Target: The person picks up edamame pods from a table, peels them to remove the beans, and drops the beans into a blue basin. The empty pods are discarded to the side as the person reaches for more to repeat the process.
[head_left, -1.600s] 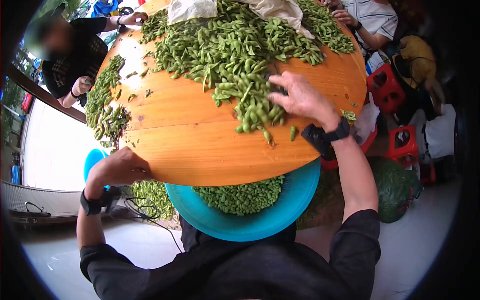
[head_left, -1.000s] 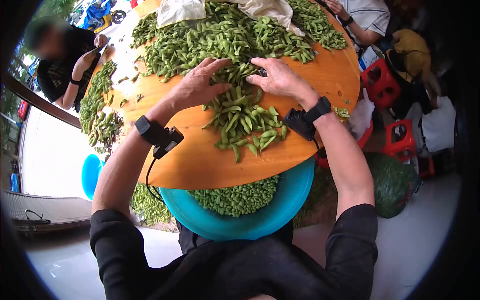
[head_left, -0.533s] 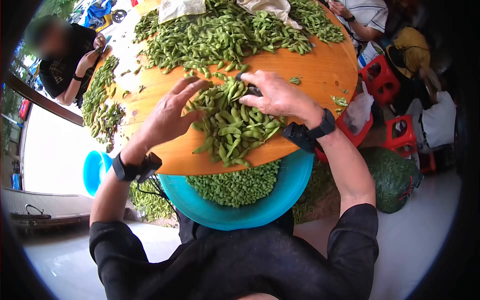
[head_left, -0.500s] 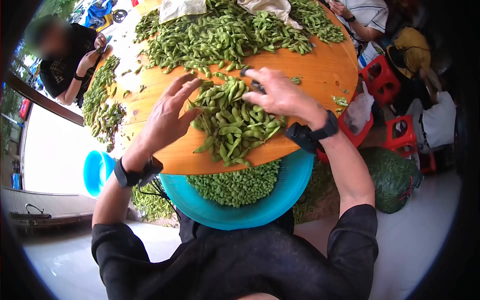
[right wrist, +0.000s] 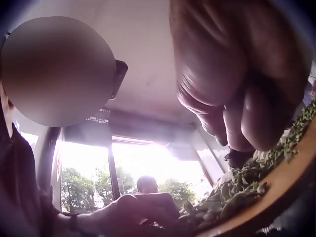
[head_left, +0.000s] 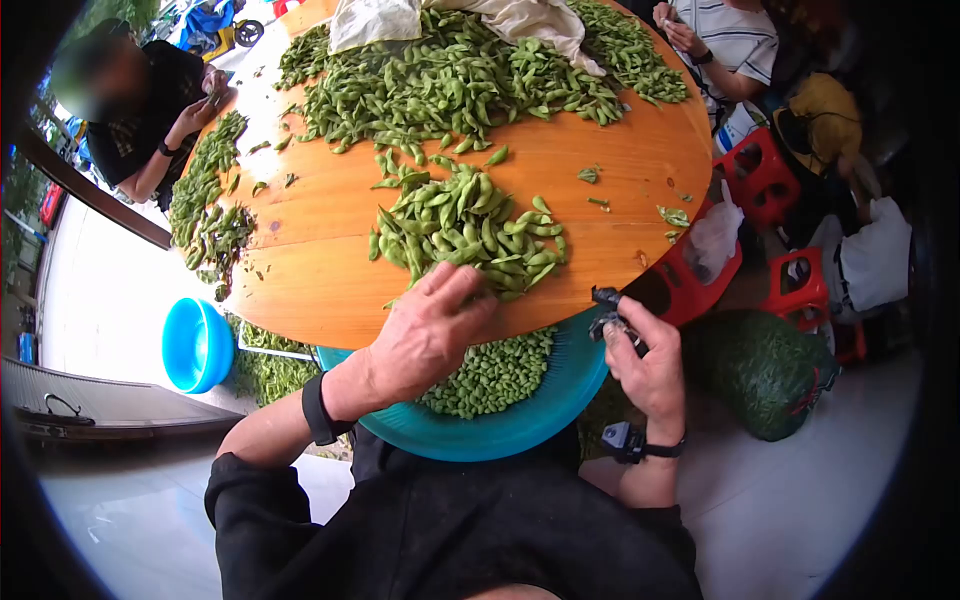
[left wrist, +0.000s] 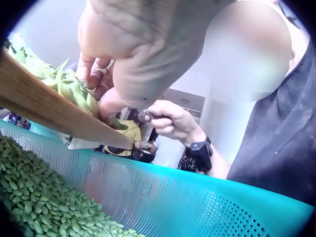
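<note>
Green pods (head_left: 455, 225) lie in a loose heap near the table's front edge in the head view. My left hand (head_left: 430, 325) is at the heap's near side, fingertips among the pods. In the left wrist view that hand (left wrist: 143, 59) has its thumb and bent fingers round pods (left wrist: 76, 94) at the edge. My right hand (head_left: 650, 370) is off the table's front right, beyond the basin's rim, with black coverings (head_left: 606, 297) on index finger and thumb, which stand apart. The right wrist view has this hand (right wrist: 237, 74) with bent fingers. Below the edge, a teal basin (head_left: 500, 435) holds shelled beans (head_left: 495, 378).
A larger pod pile (head_left: 430, 90) and pale cloths (head_left: 375, 22) cover the table's far side. More pods (head_left: 210, 200) lie at left. A blue tub (head_left: 197, 345) stands lower left; red stools (head_left: 765, 175) and a dark green sack (head_left: 765, 370) are at right. Two people sit across the table.
Both hands have come back from the far side of the heap: the left to its near edge, the right down past the table's edge. Before that, the pods were drawn nearer the front.
</note>
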The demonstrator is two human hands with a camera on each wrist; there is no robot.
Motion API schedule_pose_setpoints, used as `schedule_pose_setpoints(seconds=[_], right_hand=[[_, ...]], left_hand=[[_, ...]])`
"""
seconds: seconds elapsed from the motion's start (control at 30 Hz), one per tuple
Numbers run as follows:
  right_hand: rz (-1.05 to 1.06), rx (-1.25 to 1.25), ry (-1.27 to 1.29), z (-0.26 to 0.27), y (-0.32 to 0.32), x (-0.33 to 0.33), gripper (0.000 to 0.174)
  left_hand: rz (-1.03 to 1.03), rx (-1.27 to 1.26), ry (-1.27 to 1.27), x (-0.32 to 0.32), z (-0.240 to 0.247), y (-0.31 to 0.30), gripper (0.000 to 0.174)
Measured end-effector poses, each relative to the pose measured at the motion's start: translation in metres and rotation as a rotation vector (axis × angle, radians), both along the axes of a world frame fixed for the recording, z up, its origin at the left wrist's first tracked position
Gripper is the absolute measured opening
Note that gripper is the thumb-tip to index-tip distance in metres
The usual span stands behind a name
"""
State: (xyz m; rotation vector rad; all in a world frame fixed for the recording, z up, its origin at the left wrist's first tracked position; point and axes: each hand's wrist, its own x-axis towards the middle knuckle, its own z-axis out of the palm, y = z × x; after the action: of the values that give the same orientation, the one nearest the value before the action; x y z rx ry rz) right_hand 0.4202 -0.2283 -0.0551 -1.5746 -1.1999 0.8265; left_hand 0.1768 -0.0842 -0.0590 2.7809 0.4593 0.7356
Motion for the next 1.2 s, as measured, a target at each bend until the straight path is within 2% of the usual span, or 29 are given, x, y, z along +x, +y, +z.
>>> schedule_pose_setpoints(seconds=[0.07,0.1,0.17,0.2,0.23,0.3,0.37,0.43,0.6,0.77,0.9,1.03,1.1,1.13,1.2], right_hand=[[-0.017,-0.008,0.152,-0.016,-0.005,-0.010,0.033],[-0.031,0.006,0.227,-0.019,-0.003,-0.019,0.032],[-0.024,0.093,0.136,-0.016,0.007,-0.035,0.028],[-0.008,0.165,0.098,-0.018,0.012,-0.041,0.023],[0.014,0.169,0.131,-0.012,0.016,-0.047,0.020],[0.038,0.182,0.257,-0.005,0.022,-0.058,0.020],[0.056,0.183,0.288,0.001,0.026,-0.063,0.020],[0.073,0.181,0.321,0.000,0.027,-0.064,0.021],[0.099,0.258,0.042,-0.008,0.028,-0.062,0.018],[0.098,0.295,-0.032,-0.003,0.027,-0.060,0.018],[0.137,0.267,0.042,0.001,0.022,-0.056,0.018],[0.116,0.329,-0.023,-0.003,0.020,-0.054,0.017],[0.164,0.287,0.135,-0.007,0.018,-0.054,0.017],[0.162,0.288,0.133,-0.010,0.017,-0.052,0.017],[0.319,0.122,0.834,-0.016,0.014,-0.048,0.017]], left_hand=[[0.069,-0.208,-0.271,0.003,0.004,0.000,0.029],[0.064,-0.206,-0.268,0.002,0.007,0.000,0.029],[0.186,-0.632,-0.182,0.000,0.013,0.000,0.026],[0.143,-0.758,-0.318,0.004,0.004,-0.001,0.020],[0.139,-0.756,-0.317,0.006,0.007,-0.006,0.020],[0.177,-1.355,-0.378,0.007,0.016,-0.017,0.009],[0.158,-1.321,-0.356,0.009,0.013,-0.023,0.006],[0.158,-1.422,-0.411,0.011,0.010,-0.029,0.007],[0.201,-1.413,-0.388,0.014,0.010,-0.033,0.009],[0.191,-1.592,-0.358,0.012,0.011,-0.031,0.009],[0.182,-1.493,-0.475,0.018,0.003,-0.035,0.007],[0.147,-1.347,-0.481,0.020,-0.004,-0.042,0.007],[0.067,-1.536,-0.464,0.014,-0.004,-0.039,0.006],[0.064,-1.536,-0.463,0.012,-0.004,-0.038,0.006],[-0.140,-1.971,-0.528,0.007,-0.004,-0.035,0.006]])
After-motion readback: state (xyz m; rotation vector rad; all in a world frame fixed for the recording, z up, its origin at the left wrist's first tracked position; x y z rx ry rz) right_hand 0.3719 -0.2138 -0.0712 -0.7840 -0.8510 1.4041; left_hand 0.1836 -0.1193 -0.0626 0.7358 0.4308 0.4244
